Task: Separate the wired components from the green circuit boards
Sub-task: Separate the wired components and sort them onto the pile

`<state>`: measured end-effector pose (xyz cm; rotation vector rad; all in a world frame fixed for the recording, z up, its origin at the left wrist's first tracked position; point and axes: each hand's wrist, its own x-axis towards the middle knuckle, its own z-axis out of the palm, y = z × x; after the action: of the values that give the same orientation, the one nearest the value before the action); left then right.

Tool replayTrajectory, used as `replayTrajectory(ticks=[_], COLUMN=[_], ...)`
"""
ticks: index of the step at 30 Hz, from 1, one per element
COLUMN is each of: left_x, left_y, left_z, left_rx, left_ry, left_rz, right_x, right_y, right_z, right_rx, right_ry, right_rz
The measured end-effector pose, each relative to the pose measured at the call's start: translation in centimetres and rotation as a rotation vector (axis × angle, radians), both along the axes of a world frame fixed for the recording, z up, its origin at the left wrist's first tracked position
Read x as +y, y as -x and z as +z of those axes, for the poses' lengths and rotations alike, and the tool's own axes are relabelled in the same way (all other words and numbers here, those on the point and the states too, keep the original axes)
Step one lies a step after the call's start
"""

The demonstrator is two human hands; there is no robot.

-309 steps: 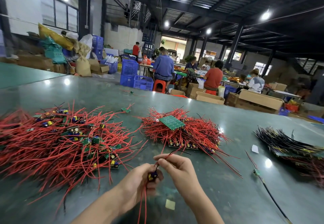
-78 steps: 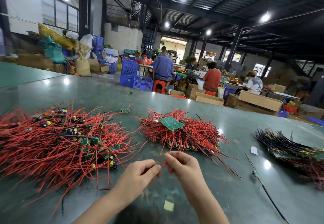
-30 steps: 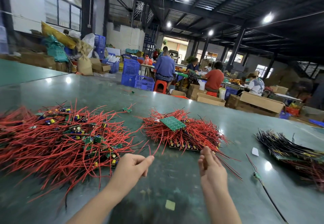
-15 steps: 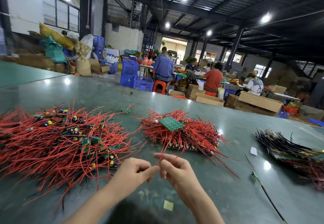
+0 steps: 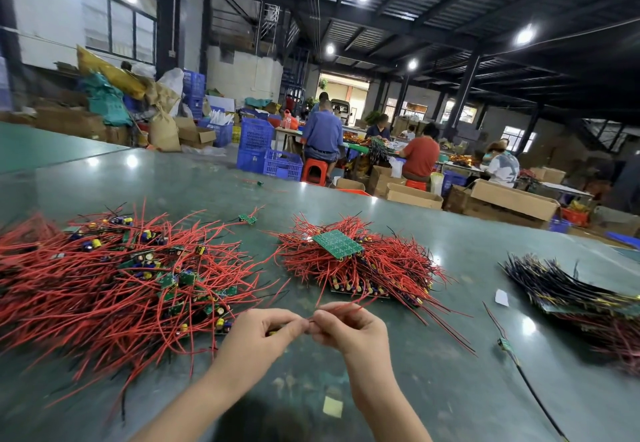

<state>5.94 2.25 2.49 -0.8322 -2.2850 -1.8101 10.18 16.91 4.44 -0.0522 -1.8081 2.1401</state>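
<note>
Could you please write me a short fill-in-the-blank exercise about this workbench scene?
1. The left hand and right hand pinch a thin ____ wire between them.
2. A ____ circuit board lies on top of the middle wire pile.
3. The bundle at the table's right edge is mostly ____.

Missing words: red; green; black
</note>
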Motion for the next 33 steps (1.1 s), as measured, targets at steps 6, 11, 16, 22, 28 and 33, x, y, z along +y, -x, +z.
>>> replayTrajectory(ticks=[6, 11, 16, 22, 28, 33], left_x=[0.0, 0.6, 0.6, 0.7, 0.7, 0.4], left_y=[-0.4, -1.1, -1.0, -1.0, -1.1, -0.6], left_z=[0.7, 0.9, 0.9, 1.0, 0.8, 0.6], left_rx=[-0.026, -0.044, -0.076, -0.082, -0.118, -0.145], left_ry=[-0.058, -0.106, -0.114, -0.104, -0.113, -0.14], left_rz=[0.037, 0.002, 0.03, 0.076, 0.039, 0.074], right_x=[0.5, -0.6, -0.4, 0.1, 0.7, 1.2], right_y=[0.0, 0.2, 0.2, 0.3, 0.5, 0.7], right_z=[0.3, -0.5, -0.6, -0.3, -0.4, -0.1], right_rx=[0.011, 0.051, 0.1, 0.139, 0.148, 0.126], right_ry=[-0.057, 0.1, 0.078, -0.02, -0.021, 0.067], right_rz=[-0.023, -0.174, -0.266, -0.303, -0.362, -0.342])
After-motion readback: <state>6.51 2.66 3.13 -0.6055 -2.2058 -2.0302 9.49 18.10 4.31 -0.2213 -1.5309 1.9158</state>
